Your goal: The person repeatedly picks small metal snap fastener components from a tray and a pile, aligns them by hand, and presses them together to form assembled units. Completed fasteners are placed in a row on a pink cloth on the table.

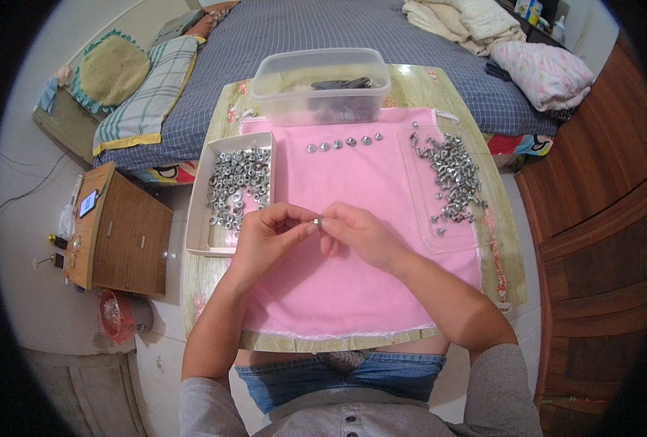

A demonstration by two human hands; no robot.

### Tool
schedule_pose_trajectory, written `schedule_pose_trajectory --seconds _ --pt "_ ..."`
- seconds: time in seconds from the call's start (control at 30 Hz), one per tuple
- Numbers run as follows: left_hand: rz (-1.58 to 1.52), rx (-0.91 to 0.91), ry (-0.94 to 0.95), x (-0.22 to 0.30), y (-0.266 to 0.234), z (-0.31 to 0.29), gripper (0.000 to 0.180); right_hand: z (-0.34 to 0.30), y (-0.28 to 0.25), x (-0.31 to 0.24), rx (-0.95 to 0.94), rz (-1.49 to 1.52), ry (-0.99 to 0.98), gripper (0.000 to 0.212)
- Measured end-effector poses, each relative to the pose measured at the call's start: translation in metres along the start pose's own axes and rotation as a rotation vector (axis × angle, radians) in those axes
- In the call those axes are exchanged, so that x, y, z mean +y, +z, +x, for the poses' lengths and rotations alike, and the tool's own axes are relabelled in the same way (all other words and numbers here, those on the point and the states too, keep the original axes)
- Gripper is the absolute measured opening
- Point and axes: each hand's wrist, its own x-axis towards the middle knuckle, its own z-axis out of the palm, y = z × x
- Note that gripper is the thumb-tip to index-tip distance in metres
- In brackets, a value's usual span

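Above the middle of a pink cloth (352, 291), both of my hands meet at a small shiny metal nut (317, 221). The thumb and forefinger of my left hand (274, 231) pinch it. My right hand (360, 229) is closed against its other side, and its fingertips hide whatever they grip there. Beside my left hand stands a white box (194, 211) with many flanged nuts (242, 175). Right of my right hand, a clear shallow lid (418, 226) holds a heap of small bolts (454, 178). Several metal fasteners (350, 142) line up in a row farther back on the cloth.
A clear plastic bin (320, 80) with dark items inside stands at the table's far edge. Past it is a bed (301, 29) with a checked cover. A wooden cabinet (130, 240) with a phone on top is at the left, a waste bin (123, 317) beside it.
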Motion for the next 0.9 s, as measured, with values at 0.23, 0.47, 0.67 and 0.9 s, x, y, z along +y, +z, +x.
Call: schedule_pose_trajectory --seconds 0.23,0.47,0.67,0.9 --pt "0.002 -0.014 0.013 -0.001 0.001 0.001 0.012 0.000 -0.002 0.002 -0.028 0.014 -0.001 0.017" --pt "0.052 -0.037 0.029 0.001 -0.002 -0.001 0.012 0.000 -0.004 -0.002 -0.083 0.058 0.055 0.020" --pt "0.177 -0.024 -0.018 0.021 -0.006 0.004 0.013 0.001 -0.005 -0.003 -0.019 0.068 0.062 0.023" --pt "0.729 0.045 0.240 0.041 -0.025 0.071 0.011 -0.001 -0.002 0.000 -0.061 -0.105 0.061 0.017"
